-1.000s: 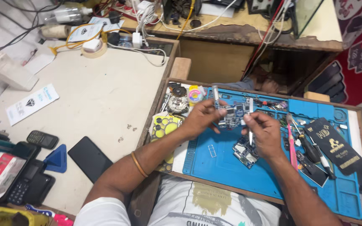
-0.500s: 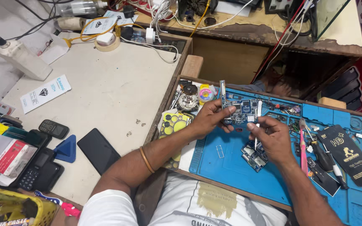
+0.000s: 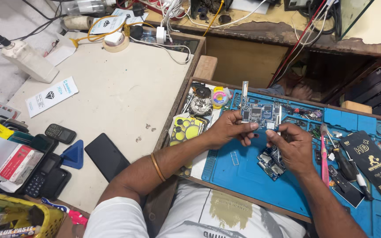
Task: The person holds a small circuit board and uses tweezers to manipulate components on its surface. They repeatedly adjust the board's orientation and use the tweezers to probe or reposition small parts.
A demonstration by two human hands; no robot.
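A blue repair mat (image 3: 243, 176) is laid in a wooden tray, and above its upper middle a small circuit board (image 3: 257, 113) is held up for close work on its right edge; the step in hand is judged to be probing or picking at that edge, which calls for a steady board and a fine, light touch. The left hand (image 3: 228, 130) is closed on the board from 7 o'clock, thumb and fingers clamped on its lower left edge. The right hand (image 3: 289, 145), at the board's 4 o'clock, is pinched shut on a thin metal tool (image 3: 279, 118) touching the board's right edge, while a second board (image 3: 270, 162) lies on the mat at 6 o'clock.
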